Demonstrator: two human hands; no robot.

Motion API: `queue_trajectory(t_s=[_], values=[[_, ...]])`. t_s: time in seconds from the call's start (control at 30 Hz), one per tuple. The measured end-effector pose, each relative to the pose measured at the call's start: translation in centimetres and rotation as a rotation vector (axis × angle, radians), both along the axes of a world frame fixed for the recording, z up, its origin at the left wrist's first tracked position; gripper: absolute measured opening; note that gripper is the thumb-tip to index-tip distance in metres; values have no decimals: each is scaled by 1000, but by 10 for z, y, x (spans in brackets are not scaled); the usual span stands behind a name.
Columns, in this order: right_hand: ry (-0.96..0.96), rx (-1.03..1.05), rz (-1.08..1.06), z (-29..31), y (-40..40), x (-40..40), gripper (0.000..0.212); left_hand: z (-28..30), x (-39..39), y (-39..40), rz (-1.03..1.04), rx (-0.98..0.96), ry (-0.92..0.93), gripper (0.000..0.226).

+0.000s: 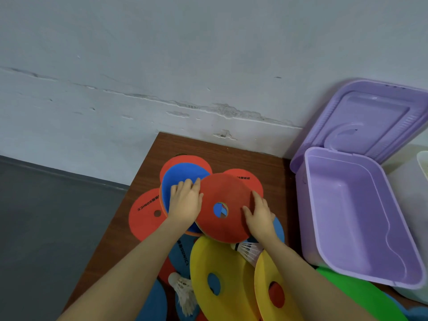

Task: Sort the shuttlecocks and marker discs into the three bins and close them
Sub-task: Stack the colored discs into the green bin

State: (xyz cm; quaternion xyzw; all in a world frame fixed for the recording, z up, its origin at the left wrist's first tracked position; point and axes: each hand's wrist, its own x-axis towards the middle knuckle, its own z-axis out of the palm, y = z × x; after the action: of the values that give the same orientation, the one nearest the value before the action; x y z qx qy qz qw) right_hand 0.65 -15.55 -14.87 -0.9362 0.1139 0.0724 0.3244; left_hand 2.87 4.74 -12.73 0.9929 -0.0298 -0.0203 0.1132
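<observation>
**Both hands on the marker discs, purple bin open**

Left of the left fingers, a red disc with black lettering (144,214) lies flat on the brown worktop (231,154), partly under the pile. The left hand (185,202) rests on a blue disc (180,179), its fingers (188,183) curled over the disc's surface and pressing it; whether the thumb grips underneath cannot be told. Behind those fingers a red disc's rim (185,159) peeks out from beneath the blue one.

Between the two hands sits a tilted red disc (222,205) with a centre hole showing blue below. The right hand (260,215) holds its right edge, fingers (256,196) spread on top and the rest hidden beneath the rim.

Nearer the person than both hands lie two yellow discs (222,269) (275,295), with a white shuttlecock (249,250) just below the right wrist and another shuttlecock (184,291) left of the yellow discs.

Right of the right fingers, well apart, stands a purple bin (361,218), its hinged lid (370,117) raised against the wall. A green disc (361,295) lies in front of it, and a pale bin (416,205) shows at the frame's edge.
</observation>
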Motion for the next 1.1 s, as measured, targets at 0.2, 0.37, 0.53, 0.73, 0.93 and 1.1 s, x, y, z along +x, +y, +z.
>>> queue_trajectory(t_s=[0.2,0.37,0.53,0.73,0.93,1.1], values=[[-271,244,-18,24,0,5,49,16,3,-2,1,-195,-142,46],[-306,264,89,48,23,27,52,30,5,25,107,-210,-302,46],[24,107,273,34,55,44,58,19,-7,57,276,-92,-92,58],[66,112,290,15,65,28,56,-6,-35,75,385,-115,1,61],[-75,226,214,18,75,20,52,-3,-39,75,366,-286,40,63],[-242,256,159,43,70,14,49,22,-32,67,331,-354,-103,63]])
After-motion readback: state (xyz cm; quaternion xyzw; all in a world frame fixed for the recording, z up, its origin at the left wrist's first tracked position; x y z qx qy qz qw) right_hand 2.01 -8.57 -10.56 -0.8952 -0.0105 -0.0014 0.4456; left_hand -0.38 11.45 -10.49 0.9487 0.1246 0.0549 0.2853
